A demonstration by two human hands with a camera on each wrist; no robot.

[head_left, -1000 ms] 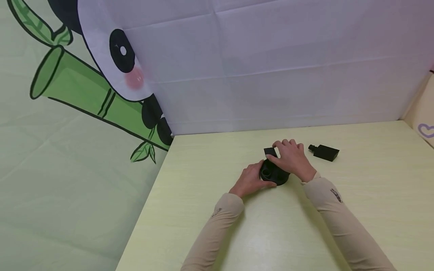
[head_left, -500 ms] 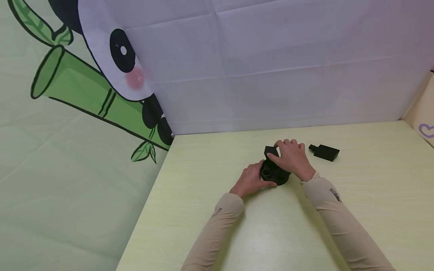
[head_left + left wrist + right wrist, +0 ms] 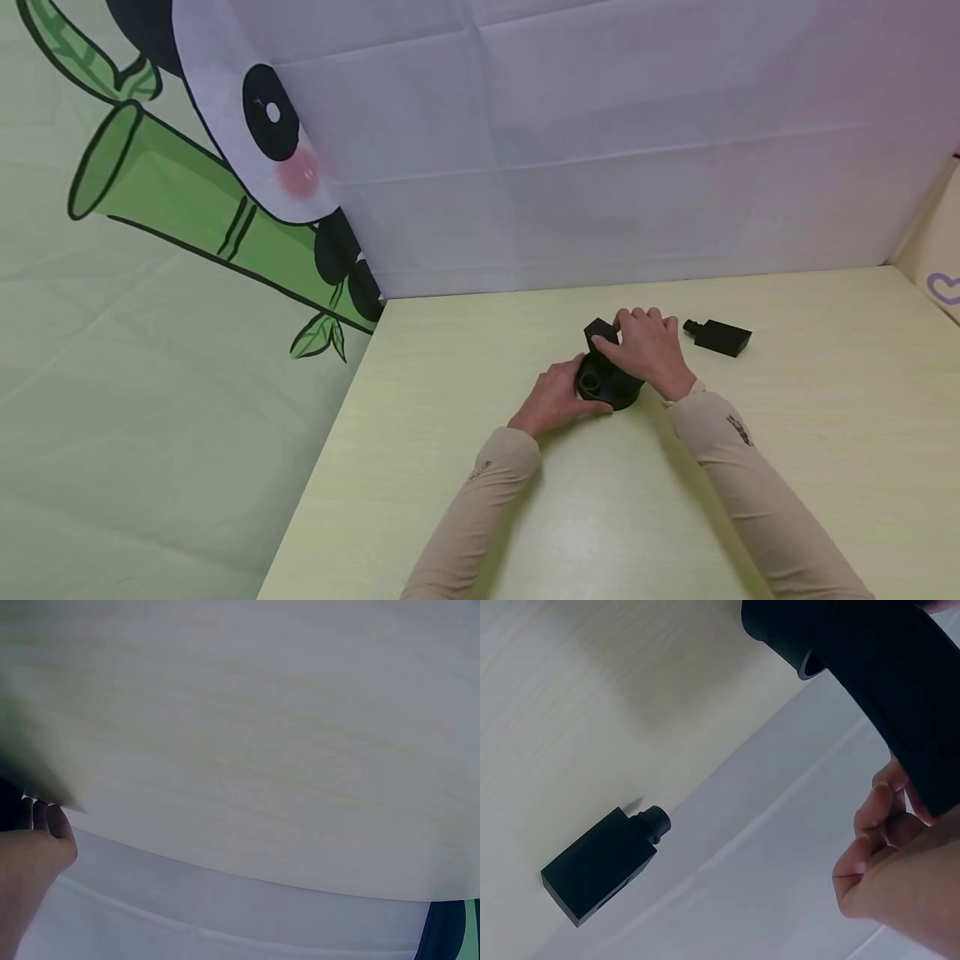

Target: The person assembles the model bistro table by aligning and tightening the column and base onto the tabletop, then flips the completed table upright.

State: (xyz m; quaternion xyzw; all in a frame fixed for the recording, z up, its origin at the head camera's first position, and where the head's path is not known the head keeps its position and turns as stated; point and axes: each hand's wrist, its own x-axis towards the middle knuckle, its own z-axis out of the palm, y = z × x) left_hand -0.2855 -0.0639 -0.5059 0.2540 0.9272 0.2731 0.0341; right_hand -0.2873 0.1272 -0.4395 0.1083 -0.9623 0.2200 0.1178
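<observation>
A round black base (image 3: 609, 387) with a circular hole sits on the table, and my left hand (image 3: 557, 398) grips its left side, thumb along the near edge. Above the base's far side, my right hand (image 3: 643, 346) pinches a black block-shaped piece (image 3: 600, 333) between thumb and fingers. That dark block (image 3: 889, 664) also fills the upper right of the right wrist view, beside a short round tube end (image 3: 810, 666). Whether the block is joined to the base is hidden. A hand (image 3: 34, 851) shows at the left edge of the left wrist view.
A second black block with a round neck (image 3: 718, 338) lies on the pale table (image 3: 600, 517), right of my right hand. A purple-white cloth wall (image 3: 600, 167) rises at the back. Green printed cloth (image 3: 150, 417) hangs at left.
My right hand has shifted slightly to the right, and the block in it has turned and risen a little. My left hand and the base have barely moved.
</observation>
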